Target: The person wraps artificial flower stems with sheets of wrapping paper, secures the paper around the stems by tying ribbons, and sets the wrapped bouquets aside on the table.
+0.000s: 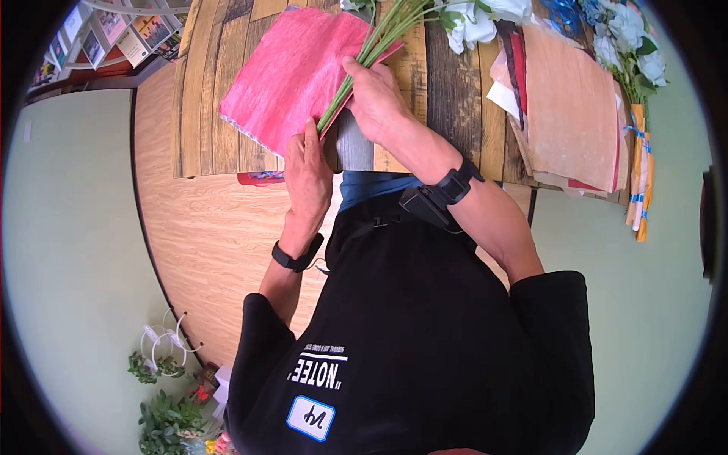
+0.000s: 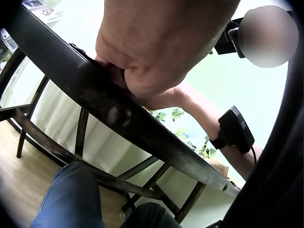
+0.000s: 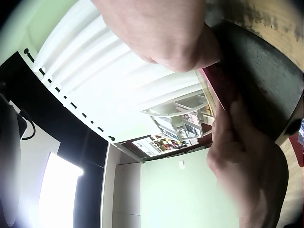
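Note:
A sheet of pink wrapping paper [image 1: 292,72] lies slanted on the wooden table, its lower edge pale. Across its right side runs a bundle of long green flower stems [image 1: 383,42], reaching beyond the view's top. My right hand [image 1: 379,102] grips these stems from the right, thumb over them, with a paper edge beneath. Lower down, my left hand [image 1: 307,163] pinches the paper's near corner beside the stem ends, one finger lying along them. The right wrist view shows the left hand [image 3: 247,156] at the paper's dark pink edge [image 3: 219,85]. The left wrist view hides the left fingertips.
White flowers [image 1: 470,26] lie at the table's far edge. To the right stands a stack of peach paper sheets [image 1: 572,106], with a wrapped bouquet [image 1: 641,163] beyond it. The table's front edge [image 2: 142,128] curves close below my hands.

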`<act>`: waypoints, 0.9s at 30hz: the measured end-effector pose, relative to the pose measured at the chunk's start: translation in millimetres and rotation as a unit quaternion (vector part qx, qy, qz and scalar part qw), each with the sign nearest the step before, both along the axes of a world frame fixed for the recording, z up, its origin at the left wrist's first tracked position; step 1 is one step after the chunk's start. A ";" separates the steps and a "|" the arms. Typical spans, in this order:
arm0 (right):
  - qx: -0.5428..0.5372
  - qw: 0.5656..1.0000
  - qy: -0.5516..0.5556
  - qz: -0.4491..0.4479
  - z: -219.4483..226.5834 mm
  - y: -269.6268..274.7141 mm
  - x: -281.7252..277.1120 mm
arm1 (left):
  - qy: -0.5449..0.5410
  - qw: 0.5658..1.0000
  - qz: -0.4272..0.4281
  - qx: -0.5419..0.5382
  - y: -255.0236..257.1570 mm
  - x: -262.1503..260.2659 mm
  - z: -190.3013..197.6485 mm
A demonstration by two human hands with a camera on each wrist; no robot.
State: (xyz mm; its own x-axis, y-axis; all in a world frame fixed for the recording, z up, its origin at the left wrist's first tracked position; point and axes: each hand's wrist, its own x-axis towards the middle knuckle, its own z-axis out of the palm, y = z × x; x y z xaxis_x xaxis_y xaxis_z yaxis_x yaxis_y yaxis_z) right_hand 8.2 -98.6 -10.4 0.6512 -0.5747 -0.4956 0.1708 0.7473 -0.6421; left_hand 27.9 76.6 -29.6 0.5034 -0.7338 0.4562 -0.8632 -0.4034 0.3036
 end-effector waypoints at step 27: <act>-0.899 0.404 -0.020 0.168 44.0 -39.6 -37.0 | 0.408 0.912 0.031 -0.029 9.8 35.0 87.2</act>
